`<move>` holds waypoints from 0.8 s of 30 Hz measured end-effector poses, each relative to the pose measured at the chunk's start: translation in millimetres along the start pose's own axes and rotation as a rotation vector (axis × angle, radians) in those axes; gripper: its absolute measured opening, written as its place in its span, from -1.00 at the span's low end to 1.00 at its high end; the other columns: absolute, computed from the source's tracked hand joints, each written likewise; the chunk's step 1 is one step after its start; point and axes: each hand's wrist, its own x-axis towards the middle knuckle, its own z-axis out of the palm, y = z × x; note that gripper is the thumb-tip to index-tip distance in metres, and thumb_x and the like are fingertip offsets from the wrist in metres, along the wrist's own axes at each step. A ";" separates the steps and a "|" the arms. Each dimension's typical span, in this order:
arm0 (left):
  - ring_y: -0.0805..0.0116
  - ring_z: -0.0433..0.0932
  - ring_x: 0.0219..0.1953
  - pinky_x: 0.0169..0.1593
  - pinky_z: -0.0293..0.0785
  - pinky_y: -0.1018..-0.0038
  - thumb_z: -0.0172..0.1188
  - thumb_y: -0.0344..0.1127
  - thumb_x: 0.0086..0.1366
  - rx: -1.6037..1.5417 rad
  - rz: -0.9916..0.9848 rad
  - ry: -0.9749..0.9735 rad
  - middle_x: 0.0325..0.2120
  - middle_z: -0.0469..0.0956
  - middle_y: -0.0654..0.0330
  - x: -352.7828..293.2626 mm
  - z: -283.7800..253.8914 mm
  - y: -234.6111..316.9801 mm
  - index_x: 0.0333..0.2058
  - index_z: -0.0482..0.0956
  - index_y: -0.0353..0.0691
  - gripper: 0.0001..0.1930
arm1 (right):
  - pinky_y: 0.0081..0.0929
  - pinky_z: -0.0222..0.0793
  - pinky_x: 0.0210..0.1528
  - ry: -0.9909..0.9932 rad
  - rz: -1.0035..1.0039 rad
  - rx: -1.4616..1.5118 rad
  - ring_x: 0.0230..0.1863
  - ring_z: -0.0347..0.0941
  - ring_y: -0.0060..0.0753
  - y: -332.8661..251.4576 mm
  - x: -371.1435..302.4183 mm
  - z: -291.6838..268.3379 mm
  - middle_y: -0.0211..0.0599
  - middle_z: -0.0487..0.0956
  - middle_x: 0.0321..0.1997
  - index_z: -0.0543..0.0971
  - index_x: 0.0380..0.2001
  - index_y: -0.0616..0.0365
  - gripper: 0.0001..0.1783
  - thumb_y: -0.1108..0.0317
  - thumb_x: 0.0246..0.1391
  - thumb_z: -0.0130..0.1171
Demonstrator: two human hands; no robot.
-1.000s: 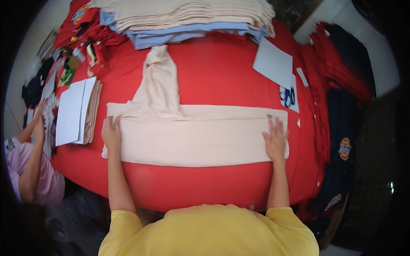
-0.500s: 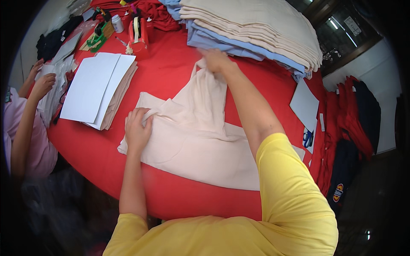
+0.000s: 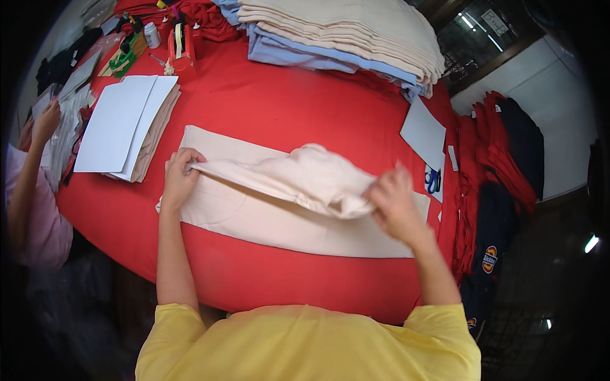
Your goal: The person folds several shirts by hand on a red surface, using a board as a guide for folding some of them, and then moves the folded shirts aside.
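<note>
A cream garment (image 3: 267, 227) lies spread across the red cloth in front of me, its upper layer lifted and bunched in the middle. My left hand (image 3: 182, 176) pinches that layer's edge at the left end. At the right, my right hand (image 3: 397, 202) grips the other end of the raised fabric, slightly smeared by motion. Between both hands the raised edge runs slanting, with a shadowed gap above the flat lower layer. Whether it is a shirt or another kind of clothing cannot be made out.
White card sheets (image 3: 117, 124) lie on folded cream cloth at the left. A tall stack of cream and blue garments (image 3: 343, 38) stands at the back. A red tape dispenser (image 3: 182, 54), grey card (image 3: 422, 130) and blue scissors (image 3: 433, 180) lie around. A co-worker's hand (image 3: 46, 120) handles plastic bags.
My right hand has come from the far side toward me and to the right, bringing the fabric along. The left hand keeps its hold. The whole view has shifted a little.
</note>
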 end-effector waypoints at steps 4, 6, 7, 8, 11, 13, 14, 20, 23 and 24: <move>0.26 0.37 0.01 0.16 0.07 0.42 0.06 -0.58 -0.07 -0.026 0.091 -0.176 -0.15 0.52 0.30 6.7 -3.1 11.3 -0.42 0.58 -0.11 -0.75 | 0.17 0.04 0.29 0.030 0.107 0.078 0.03 0.30 -0.11 -15.6 -89.5 90.5 -0.32 0.47 -0.16 0.55 -0.28 0.02 -0.66 0.55 -0.23 0.18; 0.26 0.34 0.06 0.21 0.02 0.41 0.05 -0.60 -0.09 -0.039 0.098 -0.260 -0.14 0.52 0.31 6.9 -10.1 14.2 -0.48 0.57 -0.12 -0.78 | 0.13 0.07 0.27 0.114 0.117 0.137 0.00 0.32 -0.15 -17.6 -92.7 101.5 -0.35 0.46 -0.18 0.56 -0.30 0.03 -0.69 0.57 -0.22 0.16; 0.26 0.33 0.08 0.24 -0.02 0.39 0.04 -0.61 -0.09 -0.051 0.091 -0.295 -0.13 0.52 0.30 8.1 -12.3 7.8 -0.51 0.56 -0.13 -0.79 | 0.10 0.09 0.25 0.204 0.136 0.129 -0.02 0.32 -0.18 -19.6 -91.4 97.2 -0.37 0.47 -0.19 0.57 -0.31 0.02 -0.69 0.56 -0.22 0.17; 0.27 0.31 0.10 0.27 -0.05 0.38 0.03 -0.62 -0.09 -0.060 0.080 -0.327 -0.12 0.52 0.30 10.0 -15.7 -1.0 -0.54 0.55 -0.14 -0.79 | 0.06 0.11 0.23 0.295 0.151 0.122 -0.03 0.32 -0.21 -24.3 -81.5 83.1 -0.38 0.48 -0.19 0.58 -0.32 0.01 -0.70 0.55 -0.22 0.17; 0.25 0.28 0.12 0.29 -0.07 0.32 0.00 -0.63 -0.08 -0.240 0.046 -0.369 -0.11 0.51 0.27 16.3 -16.8 -29.3 -0.62 0.52 -0.18 -0.81 | -0.04 0.18 0.15 0.510 0.089 0.035 -0.11 0.35 -0.28 -42.2 -73.6 68.4 -0.40 0.49 -0.18 0.58 -0.37 -0.01 -0.74 0.53 -0.22 0.14; 0.24 0.28 0.12 0.28 -0.04 0.30 -0.01 -0.63 -0.07 -0.235 0.049 -0.379 -0.11 0.50 0.26 18.8 -14.8 -32.7 -0.64 0.51 -0.20 -0.82 | 0.01 0.16 0.20 0.409 0.073 -0.030 -0.02 0.37 -0.26 -43.4 -90.7 81.5 -0.42 0.52 -0.10 0.61 -0.30 -0.06 -0.66 0.56 -0.20 0.12; 0.23 0.28 0.12 0.28 -0.02 0.29 -0.01 -0.62 -0.06 -0.235 0.046 -0.380 -0.12 0.50 0.25 19.7 -11.4 -31.9 -0.65 0.50 -0.21 -0.83 | 0.06 0.13 0.23 0.342 0.128 0.015 0.04 0.35 -0.24 -42.8 -103.3 93.9 -0.43 0.52 -0.07 0.62 -0.26 -0.08 -0.63 0.56 -0.19 0.11; 0.14 0.31 0.11 0.23 0.11 0.24 0.03 -0.59 -0.02 0.357 0.130 -0.403 -0.11 0.49 0.12 1.4 -25.8 40.2 -0.55 0.56 -0.18 -0.83 | -0.23 0.11 0.30 0.407 0.734 0.392 0.21 0.28 -0.10 -7.4 -180.6 103.3 -0.22 0.46 0.14 0.58 -0.05 0.12 -0.62 0.57 0.07 -0.04; 0.06 0.32 0.13 0.20 0.19 0.18 0.08 -0.53 0.06 0.548 0.395 -0.100 -0.06 0.48 0.02 -13.6 -4.9 96.2 -0.39 0.59 -0.17 -0.84 | -0.05 0.21 0.13 0.349 1.377 -0.148 0.10 0.28 0.04 15.1 -216.3 99.7 0.01 0.41 0.04 0.47 0.03 0.25 -0.45 0.07 0.09 0.18; 0.04 0.35 0.10 0.18 0.24 0.17 0.10 -0.50 0.10 0.419 0.440 -0.065 -0.04 0.47 0.00 -19.1 20.4 113.8 -0.34 0.58 -0.20 -0.85 | -0.03 0.21 0.12 0.301 1.434 -0.143 0.10 0.27 0.05 15.2 -221.4 97.1 0.00 0.40 0.05 0.46 0.03 0.24 -0.41 0.02 0.06 0.21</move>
